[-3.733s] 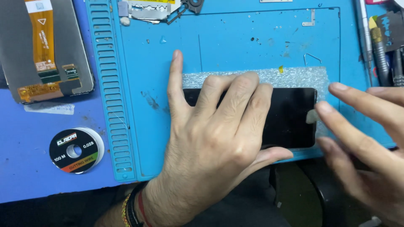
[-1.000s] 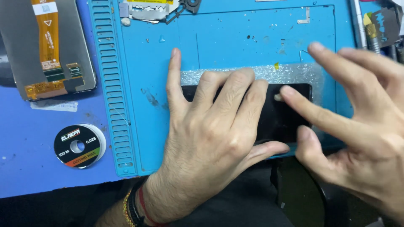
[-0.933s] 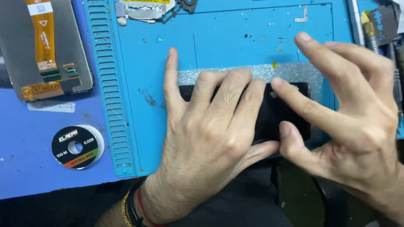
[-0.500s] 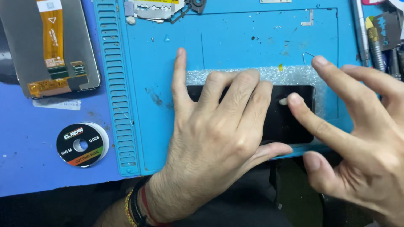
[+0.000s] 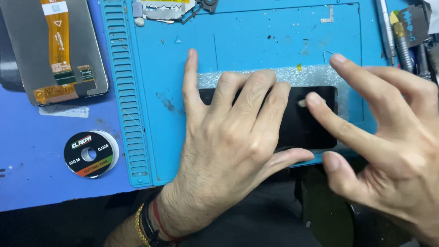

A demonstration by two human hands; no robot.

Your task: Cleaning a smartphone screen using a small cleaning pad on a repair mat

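Pressing flat with spread fingers, the left hand (image 5: 228,151) lies on a black rectangular glass phone screen (image 5: 306,123), covering its left half; the palm is open and nothing is clasped in it, with the thumb stretched along the panel's near edge. That black panel rests on a strip of silvery bubble-textured padding (image 5: 292,75), which shows above and to the right of it, and both lie on a bright blue silicone repair mat (image 5: 256,41) close to the mat's near edge. From the right comes the right hand (image 5: 388,137), also open with fingers fanned; its index fingertip (image 5: 314,98) touches the right part of the black panel beside a small pale speck (image 5: 302,103), while the thumb hangs just beyond the mat's front edge. A ribbed row of slots (image 5: 125,91) runs down the mat's left side. Further left, on a darker blue table surface (image 5: 41,183), sits a round black spool of cutting wire (image 5: 90,154), and above it a grey phone display assembly with an orange flex cable (image 5: 59,50) lies face down. Metal hand tools (image 5: 398,32) lie at the top right corner, and a small metal part (image 5: 164,9) rests at the mat's top edge. Coloured bracelets (image 5: 148,224) circle the left wrist
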